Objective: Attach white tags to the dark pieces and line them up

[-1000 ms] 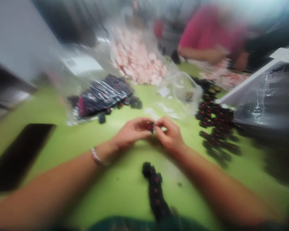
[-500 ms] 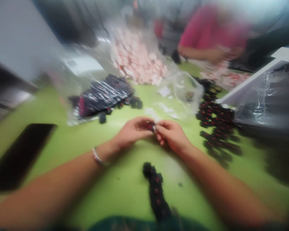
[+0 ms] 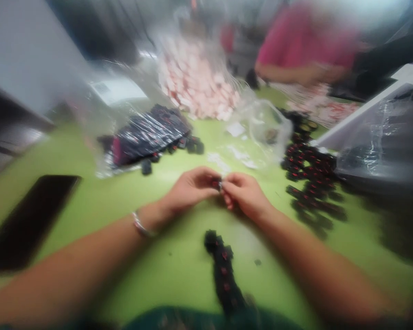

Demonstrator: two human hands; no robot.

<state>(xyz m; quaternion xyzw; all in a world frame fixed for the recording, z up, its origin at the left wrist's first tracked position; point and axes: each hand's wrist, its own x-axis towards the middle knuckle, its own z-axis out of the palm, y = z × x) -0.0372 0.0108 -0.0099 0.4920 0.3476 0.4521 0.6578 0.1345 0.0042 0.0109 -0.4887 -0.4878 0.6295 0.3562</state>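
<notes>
Over the middle of the green table, my left hand (image 3: 193, 189) pinches a small black part with red on it (image 3: 215, 183). Fingertips of my right hand (image 3: 245, 191) meet it from the other side, pressed together at a small whitish bit on the part's right end; what that bit is stays too blurred to tell. Below the hands lies a row of similar black parts with red marks (image 3: 224, 272), reaching toward my body. To the right of my right hand spreads a pile of the same black and red parts (image 3: 308, 160).
A clear bag of black parts (image 3: 147, 135) lies at the left, behind a dark flat phone-like slab (image 3: 30, 222). Farther back stands a bag of pale pink pieces (image 3: 199, 82). Small white pieces (image 3: 241, 156) lie beyond my hands. Across the table sits a person in a pink top (image 3: 306, 41).
Both hands stay almost in place, still together at the black part, with only slight finger movement. The other person's hands have shifted a little.
</notes>
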